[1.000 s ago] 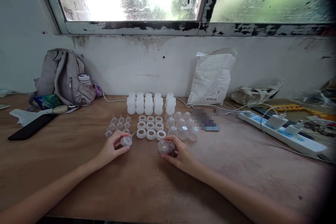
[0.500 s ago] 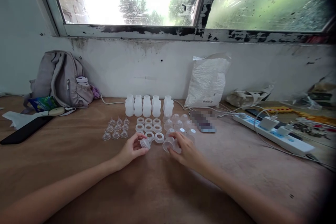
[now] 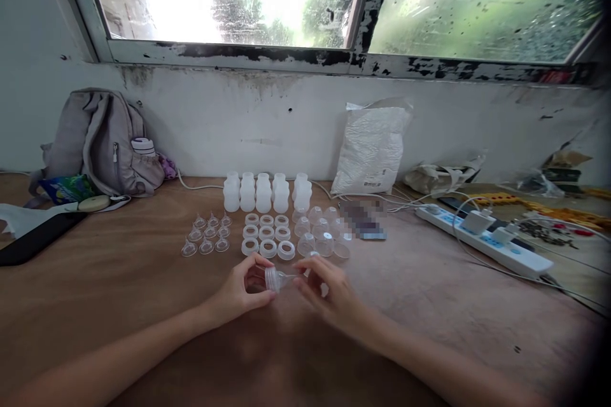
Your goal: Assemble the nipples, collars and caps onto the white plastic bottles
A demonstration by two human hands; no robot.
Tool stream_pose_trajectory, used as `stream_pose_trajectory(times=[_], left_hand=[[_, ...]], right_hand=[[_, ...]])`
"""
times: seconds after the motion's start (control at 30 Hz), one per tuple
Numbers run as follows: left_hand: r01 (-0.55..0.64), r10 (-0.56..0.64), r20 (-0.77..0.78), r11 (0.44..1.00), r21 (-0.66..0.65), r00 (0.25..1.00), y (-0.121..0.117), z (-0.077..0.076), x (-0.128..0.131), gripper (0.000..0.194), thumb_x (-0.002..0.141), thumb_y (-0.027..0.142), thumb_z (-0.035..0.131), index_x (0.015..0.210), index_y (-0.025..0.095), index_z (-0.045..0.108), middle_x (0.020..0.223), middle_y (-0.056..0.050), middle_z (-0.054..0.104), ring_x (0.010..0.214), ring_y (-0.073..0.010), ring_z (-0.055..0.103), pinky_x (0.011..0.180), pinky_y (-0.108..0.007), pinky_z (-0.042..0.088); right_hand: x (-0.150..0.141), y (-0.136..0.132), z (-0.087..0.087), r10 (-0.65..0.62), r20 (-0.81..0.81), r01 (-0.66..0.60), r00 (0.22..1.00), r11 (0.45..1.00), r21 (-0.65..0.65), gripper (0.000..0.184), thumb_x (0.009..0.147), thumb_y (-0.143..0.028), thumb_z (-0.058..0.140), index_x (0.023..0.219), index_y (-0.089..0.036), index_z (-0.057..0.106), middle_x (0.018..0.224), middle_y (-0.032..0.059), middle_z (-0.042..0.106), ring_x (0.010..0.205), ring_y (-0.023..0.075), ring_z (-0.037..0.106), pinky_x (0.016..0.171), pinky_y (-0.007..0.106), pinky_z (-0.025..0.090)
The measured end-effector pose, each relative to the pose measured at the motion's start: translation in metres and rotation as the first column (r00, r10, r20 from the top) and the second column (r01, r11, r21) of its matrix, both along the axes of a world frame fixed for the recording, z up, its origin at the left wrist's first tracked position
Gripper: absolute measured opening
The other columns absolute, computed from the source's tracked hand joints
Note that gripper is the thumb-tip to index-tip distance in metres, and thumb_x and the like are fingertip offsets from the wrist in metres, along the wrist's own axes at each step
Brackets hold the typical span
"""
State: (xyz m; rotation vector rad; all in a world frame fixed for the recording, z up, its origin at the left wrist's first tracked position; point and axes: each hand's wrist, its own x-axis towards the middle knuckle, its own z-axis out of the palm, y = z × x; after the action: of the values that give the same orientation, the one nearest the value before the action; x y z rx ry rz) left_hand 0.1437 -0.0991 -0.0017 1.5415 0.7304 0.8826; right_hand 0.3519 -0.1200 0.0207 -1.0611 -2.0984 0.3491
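White screw ring (image 3: 271, 279) with a clear nipple (image 3: 283, 278) seated in or against it, held on its side over the bench (image 3: 429, 280), front of the laid-out parts, roughly mid-width. Left hand (image 3: 233, 296) part-closed, thumb below and fingers above, pinching the ring rim. Right hand (image 3: 338, 299) also part-closed, thumb and fingers at the nipple's thin tip; contact looks likely, can't confirm how tight. Something pale shows between the right fingers, can't tell what. Step in hand, my read: working the nipple's tip while the ring is steadied. From this pose, any pull calls for a firm ring grip and a straight line through the ring's centre; a skewed tug could leave the flange uneven. Can't see whether the flange is fully seated. Behind the hands, left to right: loose nipples (image 3: 206, 245) in a three-by-three grid, nine loose rings (image 3: 268, 248) likewise, then clear caps (image 3: 324, 244) in close rows. Frosted bottles (image 3: 263, 196) stand upright behind the rings, near the bench's far edge. Power strip (image 3: 482, 243) runs toward the right edge, backpack (image 3: 102, 140) sits at the far left corner, white plastic bag (image 3: 370, 149) leans on the wall.
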Motion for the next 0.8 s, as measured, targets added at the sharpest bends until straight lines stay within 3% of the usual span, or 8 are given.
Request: stream_pose_trajectory(times=[0.13, 0.27, 0.6, 0.8], left_hand=[[0.044, -0.042, -0.035, 0.998, 0.035, 0.998, -0.008, 0.006, 0.001, 0.034, 0.067, 0.018, 0.063, 0.096, 0.018, 0.045, 0.090, -0.003, 0.055, 0.083, -0.0146, 0.056, 0.078, -0.031, 0.046], [0.093, -0.093, -0.013, 0.996, 0.012, 0.996, -0.010, 0.009, 0.001, 0.033, 0.068, 0.016, 0.063, 0.095, 0.017, 0.045, 0.093, -0.003, 0.055, 0.086, -0.0156, 0.057, 0.080, -0.033, 0.047], [0.062, -0.062, 0.006, 0.998, -0.023, 0.998, -0.010, 0.003, 0.003, 0.037, 0.060, 0.015, 0.069, 0.091, 0.015, 0.050, 0.088, -0.003, 0.058, 0.082, -0.0150, 0.059, 0.078, -0.031, 0.048], [0.054, -0.055, -0.011, 0.998, -0.014, 0.998, -0.008, 0.001, 0.002, 0.038, 0.059, 0.017, 0.071, 0.092, 0.015, 0.051, 0.088, -0.003, 0.060, 0.082, -0.0160, 0.059, 0.078, -0.032, 0.048]], right_hand=[[-0.010, -0.006, -0.015, 0.082, -0.066, -0.090, 0.994, 0.985, -0.147, 0.015, 0.080, -0.026, 0.050, 0.092, -0.018, 0.050, 0.077, 0.0018, 0.057, 0.060, 0.0089, 0.054, 0.056, 0.020, 0.046], [-0.013, -0.007, -0.017, 0.134, -0.153, -0.168, 0.979, 0.958, -0.234, 0.017, 0.079, -0.025, 0.051, 0.095, -0.019, 0.049, 0.080, 0.0020, 0.060, 0.067, 0.0098, 0.058, 0.060, 0.020, 0.049], [-0.013, -0.008, -0.016, 0.114, -0.163, -0.149, 0.980, 0.964, -0.222, 0.013, 0.078, -0.024, 0.052, 0.085, -0.016, 0.059, 0.073, 0.0030, 0.061, 0.063, 0.0103, 0.056, 0.053, 0.018, 0.046], [-0.013, -0.007, -0.014, 0.163, -0.122, -0.187, 0.979, 0.959, -0.214, 0.015, 0.079, -0.026, 0.050, 0.083, -0.016, 0.061, 0.070, 0.0036, 0.057, 0.063, 0.0114, 0.055, 0.054, 0.020, 0.046]])
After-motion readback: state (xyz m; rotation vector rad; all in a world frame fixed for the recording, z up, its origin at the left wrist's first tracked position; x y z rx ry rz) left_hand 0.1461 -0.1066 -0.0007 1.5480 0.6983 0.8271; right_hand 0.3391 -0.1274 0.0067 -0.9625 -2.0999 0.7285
